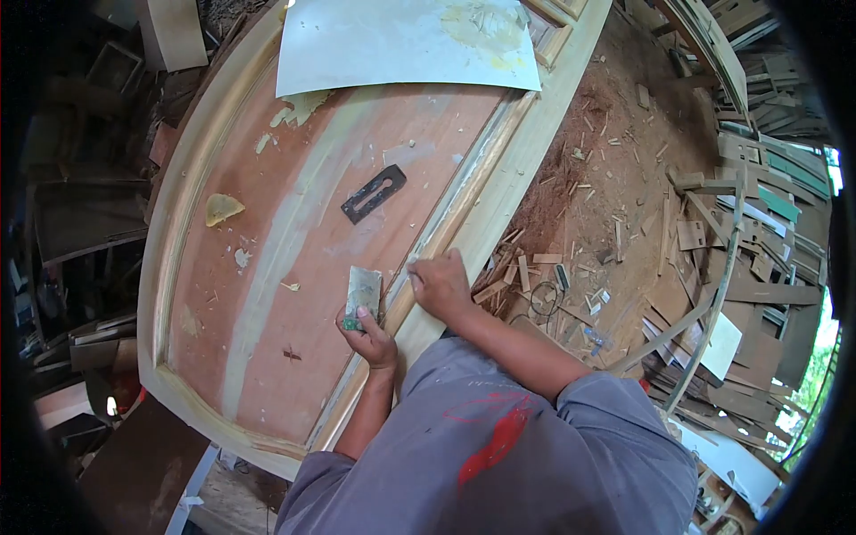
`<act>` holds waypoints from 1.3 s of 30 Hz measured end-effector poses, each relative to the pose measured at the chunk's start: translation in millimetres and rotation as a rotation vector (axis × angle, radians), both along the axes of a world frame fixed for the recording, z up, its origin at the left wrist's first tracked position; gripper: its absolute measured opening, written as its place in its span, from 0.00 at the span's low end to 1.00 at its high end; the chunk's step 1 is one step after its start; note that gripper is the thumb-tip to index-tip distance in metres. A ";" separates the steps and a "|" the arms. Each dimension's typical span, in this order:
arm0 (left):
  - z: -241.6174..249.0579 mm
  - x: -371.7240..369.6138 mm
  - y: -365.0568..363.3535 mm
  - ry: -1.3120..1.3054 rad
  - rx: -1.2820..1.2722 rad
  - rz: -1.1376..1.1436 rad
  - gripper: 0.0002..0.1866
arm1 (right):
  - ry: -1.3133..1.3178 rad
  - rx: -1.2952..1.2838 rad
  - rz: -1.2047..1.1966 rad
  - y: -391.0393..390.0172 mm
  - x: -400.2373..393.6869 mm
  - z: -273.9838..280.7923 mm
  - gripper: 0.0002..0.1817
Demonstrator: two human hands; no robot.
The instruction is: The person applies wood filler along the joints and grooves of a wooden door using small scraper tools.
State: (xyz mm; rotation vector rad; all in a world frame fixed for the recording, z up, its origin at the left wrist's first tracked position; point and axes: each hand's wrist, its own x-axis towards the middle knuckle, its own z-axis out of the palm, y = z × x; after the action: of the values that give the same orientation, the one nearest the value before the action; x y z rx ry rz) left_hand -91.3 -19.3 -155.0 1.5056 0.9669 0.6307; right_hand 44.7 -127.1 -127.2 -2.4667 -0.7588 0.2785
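My left hand [368, 346] grips a small flat rectangular piece [364, 290], pale and smeared on top with a green lower end, thumb laid across it. My right hand [440, 283] is closed at the panel's raised moulding [464, 209]. A small whitish bit shows at its fingertips, too little to name. Both hands are over the near edge of a large curved wooden panel [308, 357] with a reddish face and a pale filler stripe [267, 299]. A dark slotted plate [374, 194] lies on that face, beyond my hands.
A white sheet [401, 45] with yellowish smears covers the panel's far end. Yellow dried lumps [223, 209] sit on the left. Wood scraps [523, 273] and a thin cable [544, 299] litter the dirt floor. A wooden stand [727, 267] and stacked boards are at the right.
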 end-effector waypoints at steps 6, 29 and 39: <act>-12.5 1.8 -3.3 -0.021 -0.044 0.066 0.15 | 0.289 0.112 -0.275 -22.3 52.8 14.9 0.10; -18.3 -1.1 -6.8 -0.033 -0.115 0.069 0.17 | -0.107 -0.195 -0.266 -66.0 260.3 -3.1 0.07; -25.2 -4.8 -8.3 -0.051 -0.137 0.108 0.16 | -0.123 -0.206 -0.084 -42.6 183.6 -2.0 0.02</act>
State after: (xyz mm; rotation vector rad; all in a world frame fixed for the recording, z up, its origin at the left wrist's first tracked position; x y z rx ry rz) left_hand -96.2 -27.5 -180.2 1.3181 1.0363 0.6631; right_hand 228.3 -169.7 -129.2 -2.7234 -0.7053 0.1821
